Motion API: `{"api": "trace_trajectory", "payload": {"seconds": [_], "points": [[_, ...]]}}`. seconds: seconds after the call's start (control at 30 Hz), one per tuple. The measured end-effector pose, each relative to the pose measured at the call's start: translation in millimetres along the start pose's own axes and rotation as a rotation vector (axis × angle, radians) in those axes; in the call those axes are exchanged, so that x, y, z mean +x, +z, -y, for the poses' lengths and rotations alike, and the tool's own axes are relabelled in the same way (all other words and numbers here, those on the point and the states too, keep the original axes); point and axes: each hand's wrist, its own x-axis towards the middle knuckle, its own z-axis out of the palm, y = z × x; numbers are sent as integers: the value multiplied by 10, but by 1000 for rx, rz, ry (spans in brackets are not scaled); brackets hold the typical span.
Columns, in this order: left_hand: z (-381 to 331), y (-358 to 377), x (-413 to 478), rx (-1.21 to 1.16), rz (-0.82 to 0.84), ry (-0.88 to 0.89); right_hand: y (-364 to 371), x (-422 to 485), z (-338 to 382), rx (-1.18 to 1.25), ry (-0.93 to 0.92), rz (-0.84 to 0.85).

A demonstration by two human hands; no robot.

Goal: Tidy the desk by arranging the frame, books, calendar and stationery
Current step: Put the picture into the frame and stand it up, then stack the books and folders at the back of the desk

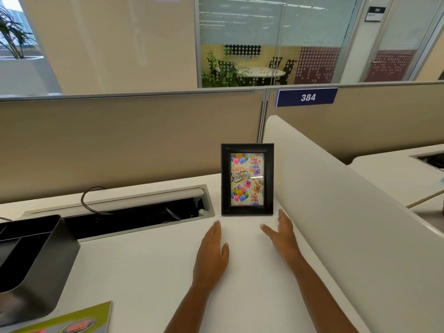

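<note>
Far left on the desk (149,272): one dark organizer tray (31,265) and one green book (79,320) poking in at the bottom edge, both well apart from the hands and likely next to sort. In the middle: one left hand (211,255), flat and empty, palm down, and one black frame (247,179) standing upright, long side up and down, straight ahead and a bit to the right of those fingertips, not touched. On the right: one right hand (283,236), open and empty beside the white divider (336,212), nearer the frame's bottom corner but not touching; no calendar or pens in sight.
</note>
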Motion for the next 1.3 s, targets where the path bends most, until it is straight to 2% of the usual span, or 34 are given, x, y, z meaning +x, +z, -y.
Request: {"api": "trace_trajectory", "payload": {"seconds": [0.17, 0.23, 0.4, 0.5, 0.57, 0.7, 0.77, 0.83, 0.87, 0.97, 1.07, 1.2, 1.3], "points": [[80, 28, -370, 218, 7, 90, 83, -556, -133, -504, -136, 118], [47, -44, -551, 281, 57, 94, 134, -800, -173, -712, -172, 161], [34, -101, -1016, 369, 89, 176, 206, -1389, -206, -893, -266, 17], [53, -163, -1312, 445, 167, 194, 277, -1805, -229, -992, -249, 81], [88, -211, -1505, 465, 224, 175, 337, -1997, -285, -1006, -256, 103], [132, -371, -1801, 486, 169, 236, 428, -2296, -311, -1018, -283, 86], [67, -553, -1902, 469, 174, 269, 465, -2414, -261, -1023, -237, 136], [93, -747, -2020, 453, 212, 266, 493, -2515, -136, -964, -215, 208], [132, -833, -2073, 438, 217, 260, 507, -2553, -96, -930, -250, 178], [311, -1063, -2282, 452, 126, 278, 537, -2651, 33, -718, -251, 161], [556, -1184, -2531, 494, 41, 242, 675, -2899, 72, -560, -332, 50], [947, -1225, -2756, 578, -107, 213, 950, -3247, -27, -545, -481, -31], [1155, -1231, -2894, 575, -144, 213, 1100, -3449, -98, -578, -567, -83]]}}
